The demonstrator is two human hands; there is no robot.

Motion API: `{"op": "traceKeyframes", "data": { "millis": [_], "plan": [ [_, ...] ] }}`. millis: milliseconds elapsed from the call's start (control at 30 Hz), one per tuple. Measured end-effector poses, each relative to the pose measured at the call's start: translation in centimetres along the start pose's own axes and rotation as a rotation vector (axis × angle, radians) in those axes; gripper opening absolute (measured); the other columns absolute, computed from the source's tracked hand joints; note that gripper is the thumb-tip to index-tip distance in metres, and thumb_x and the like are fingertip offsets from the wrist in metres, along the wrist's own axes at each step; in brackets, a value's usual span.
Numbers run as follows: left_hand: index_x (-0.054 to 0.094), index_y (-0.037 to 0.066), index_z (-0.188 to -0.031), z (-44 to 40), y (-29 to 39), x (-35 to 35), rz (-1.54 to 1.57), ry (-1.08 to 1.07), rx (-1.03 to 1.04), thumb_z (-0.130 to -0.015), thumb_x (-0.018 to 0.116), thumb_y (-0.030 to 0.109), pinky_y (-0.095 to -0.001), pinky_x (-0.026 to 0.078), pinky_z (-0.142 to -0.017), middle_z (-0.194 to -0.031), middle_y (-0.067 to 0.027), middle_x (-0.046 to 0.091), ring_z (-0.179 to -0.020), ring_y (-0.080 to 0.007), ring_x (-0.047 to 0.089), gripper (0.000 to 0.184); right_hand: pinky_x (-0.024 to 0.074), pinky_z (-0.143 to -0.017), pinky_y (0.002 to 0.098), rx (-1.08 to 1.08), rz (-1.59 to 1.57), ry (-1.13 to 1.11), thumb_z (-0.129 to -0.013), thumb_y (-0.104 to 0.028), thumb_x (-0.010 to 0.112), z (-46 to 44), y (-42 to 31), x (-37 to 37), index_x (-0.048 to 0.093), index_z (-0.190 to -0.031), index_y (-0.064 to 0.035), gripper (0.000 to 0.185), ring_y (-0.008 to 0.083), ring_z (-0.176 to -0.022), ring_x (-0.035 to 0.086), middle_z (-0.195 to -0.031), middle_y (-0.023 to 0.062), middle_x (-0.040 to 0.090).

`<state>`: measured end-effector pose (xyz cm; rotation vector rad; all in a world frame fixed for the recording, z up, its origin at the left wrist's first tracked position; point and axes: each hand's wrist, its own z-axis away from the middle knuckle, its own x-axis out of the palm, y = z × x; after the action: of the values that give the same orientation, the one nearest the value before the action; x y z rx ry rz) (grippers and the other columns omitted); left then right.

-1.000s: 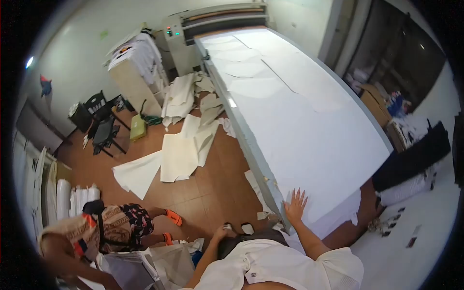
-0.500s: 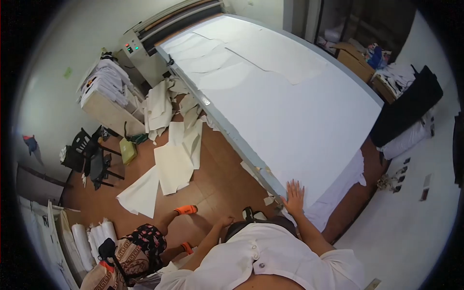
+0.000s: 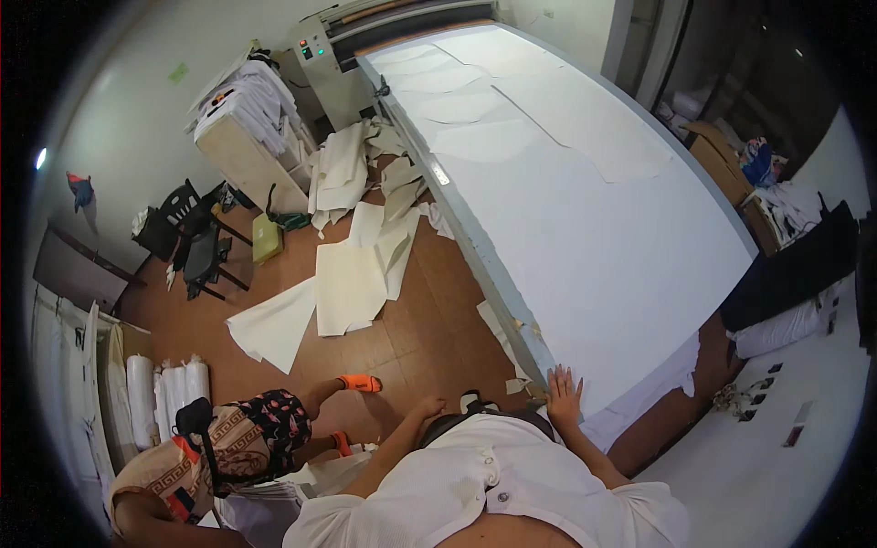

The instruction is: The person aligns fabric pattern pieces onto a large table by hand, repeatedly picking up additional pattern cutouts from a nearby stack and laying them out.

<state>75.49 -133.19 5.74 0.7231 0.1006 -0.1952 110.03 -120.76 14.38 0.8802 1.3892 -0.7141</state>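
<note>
A long table (image 3: pixel 523 342) carries a wide white sheet (image 3: pixel 585 247) that hangs past its near end in loose folds. My right hand (image 3: pixel 565 396) lies flat on the near left corner of the sheet, fingers stretched out. Beside my waist, my left hand (image 3: pixel 427 407) hangs near the dark waistband, and its fingers are too small and partly hidden to read. Several thin cut pieces of white material (image 3: pixel 475 123) lie flat on the far part of the sheet.
A machine with rollers and a lit control panel (image 3: pixel 313 52) stands at the table's far end. Cream offcuts (image 3: pixel 352 283) litter the floor. Left of me another person (image 3: pixel 260 434) bends over white material. A black chair (image 3: pixel 203 242) and white rolls (image 3: pixel 181 384) stand further left.
My view has turned left, so the table appears further right. My right hand stays on the sheet's near corner, its fingers less spread. The other person leans lower.
</note>
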Motion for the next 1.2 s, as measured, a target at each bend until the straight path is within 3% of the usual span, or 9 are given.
{"op": "traceKeyframes", "data": {
  "millis": [200,433,500,600,667,800,1000,1200],
  "plan": [
    [0.056,0.003,-0.102,2.3,-2.9,0.5,0.030,0.015,-0.048,-0.082,0.048,0.017,-0.0257,0.044,-0.064,-0.087,-0.0101,0.060,-0.070,-0.0171,0.055,0.026,0.0098,-0.104,0.0530,-0.057,0.002,-0.009,-0.082,-0.032,0.048,0.6,0.4,-0.1,0.028,-0.135,-0.0105,0.061,0.0317,-0.132,0.017,-0.143,0.0127,0.019],
    [0.056,0.002,-0.103,2.7,-4.5,-0.9,0.046,0.024,-0.072,-0.082,0.048,0.017,-0.0262,0.044,-0.065,-0.088,-0.0106,0.060,-0.070,-0.0177,0.056,0.027,0.0069,-0.102,0.0582,-0.024,-0.345,0.014,-0.080,-0.031,0.050,-3.2,-3.0,-1.4,0.028,-0.134,-0.0090,0.062,0.0345,-0.132,0.012,-0.143,0.0148,0.018],
    [0.056,0.002,-0.103,2.3,-4.4,-1.5,0.051,0.028,-0.068,-0.082,0.048,0.018,-0.0264,0.044,-0.065,-0.088,-0.0107,0.060,-0.070,-0.0178,0.056,0.027,0.0097,-0.103,0.0549,-0.113,-0.330,0.052,-0.082,-0.034,0.048,-6.5,-3.5,-1.0,0.029,-0.135,-0.0120,0.060,0.0341,-0.131,0.018,-0.142,0.0140,0.021],
    [0.056,0.002,-0.103,1.3,-4.4,-3.1,0.068,0.044,-0.064,-0.082,0.047,0.018,-0.0266,0.044,-0.065,-0.088,-0.0109,0.060,-0.070,-0.0181,0.056,0.028,0.0133,-0.103,0.0522,-0.089,-0.392,0.149,-0.082,-0.031,0.051,-12.8,-6.4,-2.5,0.029,-0.135,-0.0112,0.061,0.0356,-0.130,0.017,-0.142,0.0145,0.021],
    [0.056,0.002,-0.103,0.8,-4.5,-4.2,0.090,0.060,-0.063,-0.082,0.047,0.018,-0.0267,0.045,-0.065,-0.088,-0.0111,0.060,-0.071,-0.0182,0.056,0.028,0.0099,-0.104,0.0521,-0.060,-0.474,0.204,-0.083,-0.030,0.047,-16.2,-8.2,-1.4,0.025,-0.136,-0.0094,0.061,0.0354,-0.132,0.012,-0.144,0.0153,0.013],
    [0.057,0.001,-0.103,-0.3,-4.9,-5.9,0.133,0.070,-0.073,-0.082,0.047,0.018,-0.0270,0.045,-0.066,-0.088,-0.0113,0.061,-0.071,-0.0186,0.056,0.028,0.0093,-0.104,0.0521,-0.020,-0.455,0.267,-0.085,-0.031,0.046,-22.9,-9.7,-4.0,0.024,-0.136,-0.0089,0.060,0.0356,-0.132,0.010,-0.144,0.0157,0.013],
    [0.057,0.001,-0.103,-3.0,-5.7,-8.8,0.190,0.044,-0.124,-0.082,0.047,0.018,-0.0275,0.045,-0.067,-0.088,-0.0118,0.061,-0.071,-0.0190,0.056,0.029,0.0070,-0.104,0.0516,0.040,-0.434,0.357,-0.086,-0.034,0.046,-34.6,-9.3,-4.8,0.026,-0.136,-0.0102,0.059,0.0343,-0.132,0.010,-0.144,0.0160,0.013],
    [0.057,0.000,-0.103,-9.1,-3.6,-13.1,0.241,0.021,-0.153,-0.082,0.047,0.019,-0.0279,0.045,-0.067,-0.088,-0.0122,0.061,-0.072,-0.0195,0.057,0.030,0.0114,-0.104,0.0517,0.026,-0.367,0.318,-0.088,-0.035,0.044,-47.6,-6.0,0.4,0.035,-0.133,-0.0149,0.051,0.0347,-0.131,0.015,-0.142,0.0146,0.019]
  ]
}}
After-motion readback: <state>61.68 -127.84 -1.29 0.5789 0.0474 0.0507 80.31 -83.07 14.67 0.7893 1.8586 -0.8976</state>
